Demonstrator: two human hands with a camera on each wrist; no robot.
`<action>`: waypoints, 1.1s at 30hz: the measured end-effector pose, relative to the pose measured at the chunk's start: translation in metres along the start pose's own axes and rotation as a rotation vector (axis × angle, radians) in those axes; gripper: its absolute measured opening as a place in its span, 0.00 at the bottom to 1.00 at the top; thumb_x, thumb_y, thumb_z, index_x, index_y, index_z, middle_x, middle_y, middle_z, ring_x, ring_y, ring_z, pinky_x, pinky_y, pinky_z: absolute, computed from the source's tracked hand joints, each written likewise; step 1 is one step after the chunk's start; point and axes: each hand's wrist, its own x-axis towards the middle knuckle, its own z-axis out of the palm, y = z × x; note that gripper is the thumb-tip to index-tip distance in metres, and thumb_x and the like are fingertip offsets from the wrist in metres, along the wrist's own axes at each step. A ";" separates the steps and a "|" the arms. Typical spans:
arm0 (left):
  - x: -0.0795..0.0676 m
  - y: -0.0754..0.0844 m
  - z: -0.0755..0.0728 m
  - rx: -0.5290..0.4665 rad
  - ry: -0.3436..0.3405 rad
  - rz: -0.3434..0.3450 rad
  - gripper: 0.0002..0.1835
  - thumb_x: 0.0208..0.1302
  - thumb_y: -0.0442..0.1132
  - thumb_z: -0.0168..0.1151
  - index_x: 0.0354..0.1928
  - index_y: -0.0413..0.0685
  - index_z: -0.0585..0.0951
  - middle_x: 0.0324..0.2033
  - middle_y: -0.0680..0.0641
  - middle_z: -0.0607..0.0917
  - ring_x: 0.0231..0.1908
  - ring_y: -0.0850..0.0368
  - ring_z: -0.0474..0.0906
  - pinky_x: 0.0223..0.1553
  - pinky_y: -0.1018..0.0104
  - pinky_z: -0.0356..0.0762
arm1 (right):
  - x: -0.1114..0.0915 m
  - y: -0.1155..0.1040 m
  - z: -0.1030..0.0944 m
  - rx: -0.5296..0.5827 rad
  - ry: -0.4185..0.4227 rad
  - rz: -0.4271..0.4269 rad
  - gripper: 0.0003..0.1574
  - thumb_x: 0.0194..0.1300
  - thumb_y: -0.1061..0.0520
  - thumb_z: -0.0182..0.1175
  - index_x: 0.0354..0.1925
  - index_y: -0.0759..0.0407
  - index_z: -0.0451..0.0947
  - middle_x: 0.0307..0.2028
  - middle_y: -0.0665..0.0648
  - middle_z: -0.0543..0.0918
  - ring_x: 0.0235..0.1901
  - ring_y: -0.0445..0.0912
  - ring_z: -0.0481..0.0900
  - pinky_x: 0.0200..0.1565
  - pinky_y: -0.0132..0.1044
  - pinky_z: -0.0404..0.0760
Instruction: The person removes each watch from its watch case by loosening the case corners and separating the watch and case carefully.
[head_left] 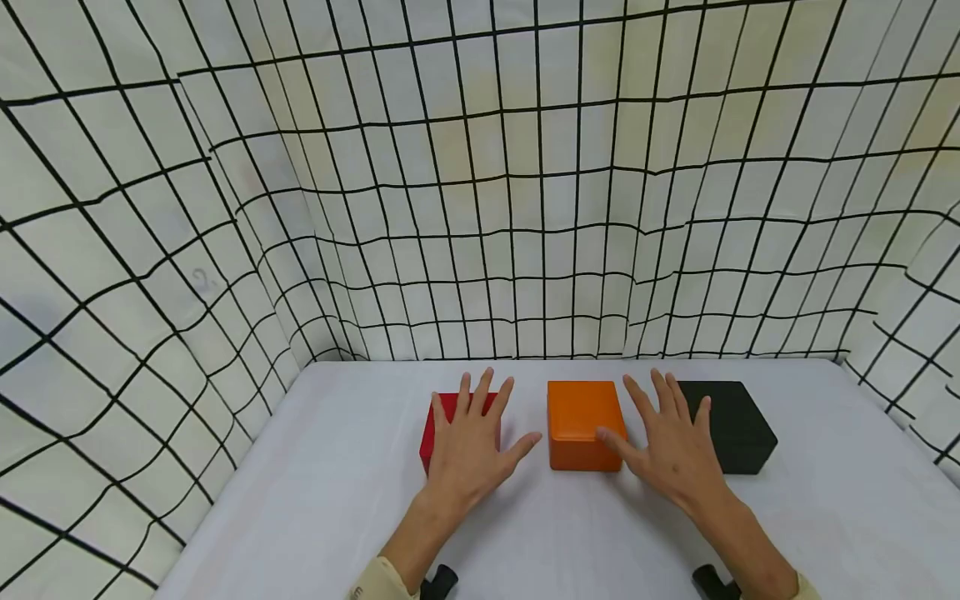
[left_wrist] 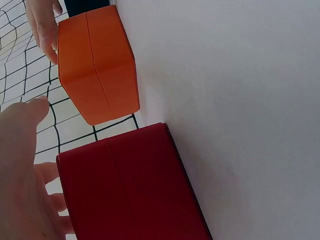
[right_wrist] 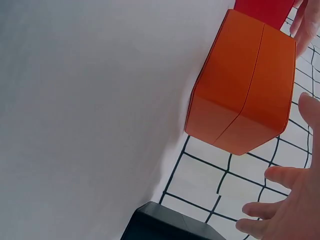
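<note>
Three boxes stand apart in a row on the surface (head_left: 337,483): left box (left_wrist: 125,190), middle box (head_left: 585,412), right box (head_left: 733,429). A backdrop (head_left: 525,208) rises behind and to either side. In the head view, the left hand (head_left: 467,450) overlaps the left box; the right hand (head_left: 678,454) crosses the gap between the others.

High view, wrist views sharing orange box (left_wrist: 100,65)
</note>
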 end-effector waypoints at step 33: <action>-0.004 -0.027 0.002 -0.195 0.258 0.084 0.22 0.67 0.47 0.69 0.61 0.51 0.84 0.59 0.47 0.84 0.61 0.49 0.79 0.63 0.46 0.80 | 0.009 -0.029 0.011 0.298 0.086 -0.121 0.24 0.70 0.52 0.68 0.59 0.62 0.80 0.62 0.63 0.78 0.64 0.60 0.75 0.67 0.60 0.77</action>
